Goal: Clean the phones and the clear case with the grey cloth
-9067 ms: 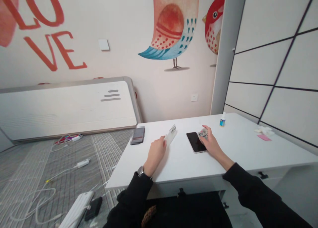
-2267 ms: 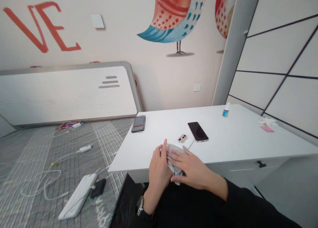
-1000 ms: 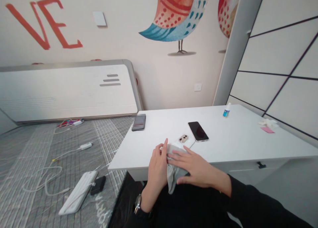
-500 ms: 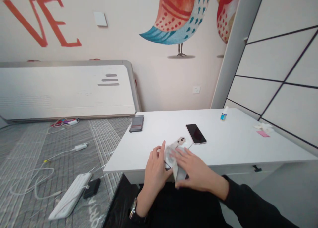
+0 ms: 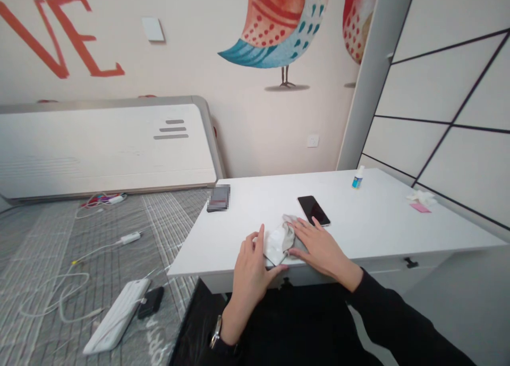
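Head view: at the near edge of the white desk, the right hand, fingers extended, presses grey cloth, probably soft, easily bunched; the left hand, fingers parted, touches a pale slab, likely stiff, slippery, best edge-held.

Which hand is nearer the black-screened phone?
Right. The right hand is by the near end of the black-screened phone; the left hand is farther off, to its left.
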Demonstrator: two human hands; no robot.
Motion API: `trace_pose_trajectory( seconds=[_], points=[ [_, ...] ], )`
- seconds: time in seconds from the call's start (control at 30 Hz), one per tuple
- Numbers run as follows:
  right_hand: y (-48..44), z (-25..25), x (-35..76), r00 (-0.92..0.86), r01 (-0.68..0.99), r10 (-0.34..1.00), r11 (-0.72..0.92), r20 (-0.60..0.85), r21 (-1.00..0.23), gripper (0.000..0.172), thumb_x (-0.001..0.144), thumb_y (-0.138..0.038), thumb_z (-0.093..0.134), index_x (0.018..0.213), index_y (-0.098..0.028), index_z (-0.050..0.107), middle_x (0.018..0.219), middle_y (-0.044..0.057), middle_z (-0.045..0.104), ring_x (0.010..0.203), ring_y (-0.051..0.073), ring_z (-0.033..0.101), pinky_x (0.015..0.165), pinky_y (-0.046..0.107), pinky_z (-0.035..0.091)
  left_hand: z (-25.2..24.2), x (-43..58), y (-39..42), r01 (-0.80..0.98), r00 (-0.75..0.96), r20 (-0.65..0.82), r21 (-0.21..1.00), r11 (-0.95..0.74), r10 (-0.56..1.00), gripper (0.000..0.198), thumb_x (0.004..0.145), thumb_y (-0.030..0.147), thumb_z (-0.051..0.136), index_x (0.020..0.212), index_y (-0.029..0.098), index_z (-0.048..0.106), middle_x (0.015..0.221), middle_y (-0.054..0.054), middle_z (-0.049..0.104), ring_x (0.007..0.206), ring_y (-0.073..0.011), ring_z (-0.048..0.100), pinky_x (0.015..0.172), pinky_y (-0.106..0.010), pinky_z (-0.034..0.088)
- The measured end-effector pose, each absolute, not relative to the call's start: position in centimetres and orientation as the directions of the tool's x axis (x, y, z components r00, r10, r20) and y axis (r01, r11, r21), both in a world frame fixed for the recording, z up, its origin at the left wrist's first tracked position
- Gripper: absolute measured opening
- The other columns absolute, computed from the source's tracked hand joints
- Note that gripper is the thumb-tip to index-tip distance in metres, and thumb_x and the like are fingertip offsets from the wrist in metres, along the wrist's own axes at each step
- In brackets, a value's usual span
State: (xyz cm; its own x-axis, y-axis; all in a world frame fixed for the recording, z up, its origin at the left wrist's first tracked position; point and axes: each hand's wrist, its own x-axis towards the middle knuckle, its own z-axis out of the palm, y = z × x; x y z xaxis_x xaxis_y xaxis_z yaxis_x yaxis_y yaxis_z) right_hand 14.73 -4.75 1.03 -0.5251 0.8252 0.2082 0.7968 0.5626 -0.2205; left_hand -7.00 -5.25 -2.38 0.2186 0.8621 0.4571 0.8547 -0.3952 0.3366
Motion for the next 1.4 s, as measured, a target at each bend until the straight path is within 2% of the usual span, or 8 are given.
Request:
trace_pose_trajectory(
  seconds=[0.17,0.5,0.63,0.77,0.9,1.07,1.2,1.4],
  points=[
    [-5.2,0.5,14.5,-0.786,0.531,0.587,0.802,0.196,-0.274,0.094,0.093,-0.082,0.052,0.162,-0.019,0.04,0.167,0.01,0.038,0.158,0.031,0.031,0.133,0.054,0.013,-2.5,-7.1,-5.3,0.858,0.228,0.446,0.328,-0.395,0.866,0.094,0.087,0.004,0.052,0.167,0.026,0.008,0.14,-0.016,0.051,0.127,-0.0285,0.056,0.105,-0.044,0.052],
    [-5.2,0.1,16.5,-0.728,0.627,0.653,0.757,0.208,-0.183,0.09,0.094,-0.081,0.049,0.163,-0.023,0.038,0.165,0.009,0.042,0.158,0.035,0.028,0.129,0.065,0.017,-2.1,-6.8,-5.8,0.828,0.219,0.441,0.389,-0.405,0.87,0.099,0.086,0.018,0.067,0.167,0.025,0.011,0.142,-0.015,0.049,0.127,-0.0315,0.053,0.107,-0.047,0.05],
    [-4.7,0.8,16.9,-0.502,0.833,0.826,0.542,0.257,-0.114,0.081,0.1,-0.07,0.052,0.159,-0.015,0.045,0.162,0.013,0.047,0.16,0.044,0.016,0.125,0.075,0.01,-2.1,-6.8,-5.8,0.837,0.204,0.436,0.387,-0.387,0.876,0.107,0.083,0.034,0.078,0.167,0.024,0.012,0.144,-0.014,0.05,0.13,-0.0348,0.049,0.109,-0.05,0.048],
    [-4.3,1.6,16.5,-0.763,0.593,0.618,0.786,0.188,-0.176,0.091,0.093,-0.081,0.05,0.163,-0.024,0.038,0.165,0.006,0.042,0.161,0.034,0.02,0.131,0.064,0.013,-1.9,-6.9,-5.7,0.83,0.248,0.422,0.372,-0.416,0.872,0.1,0.088,0.021,0.068,0.167,0.022,0.007,0.14,-0.013,0.055,0.119,-0.0302,0.052,0.105,-0.047,0.049],
    [-3.5,2.1,16.0,-0.577,0.786,0.784,0.61,0.231,-0.107,0.077,0.102,-0.069,0.048,0.159,-0.018,0.046,0.162,0.011,0.047,0.16,0.043,0.014,0.126,0.074,0.005,-1.8,-6.9,-5.8,0.842,0.236,0.408,0.367,-0.396,0.882,0.1,0.089,0.033,0.073,0.167,0.02,0.01,0.133,-0.011,0.059,0.118,-0.0326,0.051,0.106,-0.05,0.046],
    [-3.7,1.7,14.6,-0.777,0.567,0.595,0.803,0.206,-0.182,0.094,0.093,-0.084,0.046,0.163,-0.022,0.037,0.166,0.01,0.042,0.161,0.036,0.017,0.13,0.065,0.001,-1.7,-7.0,-5.7,0.847,0.269,0.372,0.348,-0.402,0.888,0.093,0.091,0.024,0.066,0.166,0.016,0.013,0.128,-0.013,0.059,0.112,-0.0307,0.052,0.101,-0.046,0.048],
    [-3.2,1.3,15.0,-0.559,0.779,0.781,0.61,0.28,-0.146,0.078,0.103,-0.073,0.034,0.159,-0.02,0.046,0.161,0.01,0.048,0.16,0.043,0.015,0.124,0.078,-0.001,-1.7,-7.0,-5.7,0.852,0.247,0.386,0.351,-0.389,0.889,0.096,0.091,0.034,0.068,0.166,0.016,0.012,0.131,-0.013,0.059,0.117,-0.0323,0.051,0.104,-0.048,0.046],
    [-3.5,1.0,15.7,-0.673,0.69,0.69,0.715,0.266,-0.109,0.082,0.098,-0.078,0.044,0.16,-0.024,0.043,0.163,0.008,0.046,0.16,0.037,0.022,0.128,0.07,0.007,-1.5,-6.8,-5.9,0.846,0.273,0.386,0.339,-0.411,0.881,0.085,0.095,0.027,0.06,0.167,0.017,0.015,0.132,-0.014,0.058,0.115,-0.0318,0.051,0.103,-0.047,0.046]
  ],
)
